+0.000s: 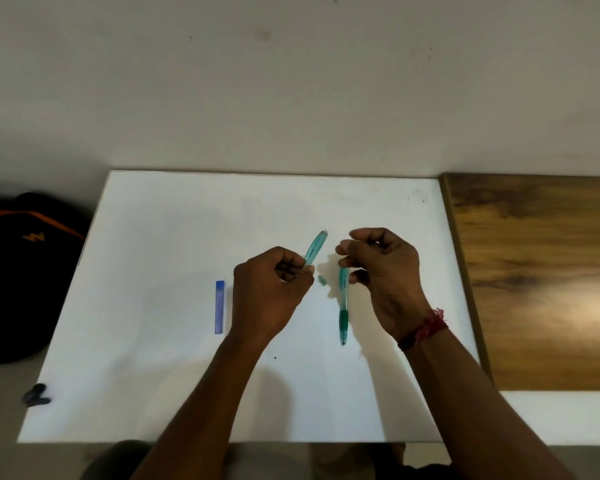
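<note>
Left hand [267, 289] and right hand [381, 271] each pinch a teal writing tool, to the right of the blue case [219, 307].

The left fingers curl around the lower end of a teal barrel [315, 249], which is tilted up and away; the right fingertips pinch the top of a teal pencil [343, 306] that hangs tip-down, further right of the case. A small teal piece [321, 279] lies between the two tools. The print on both tools is too small to read. The case lies on a white board [153, 375], which has much free surface around it. Far right of the case is a wooden top [541, 271]. Far left of it is a black bag [21, 271] with an orange W-like mark. Behind stands a pale wall [291, 81].
</note>
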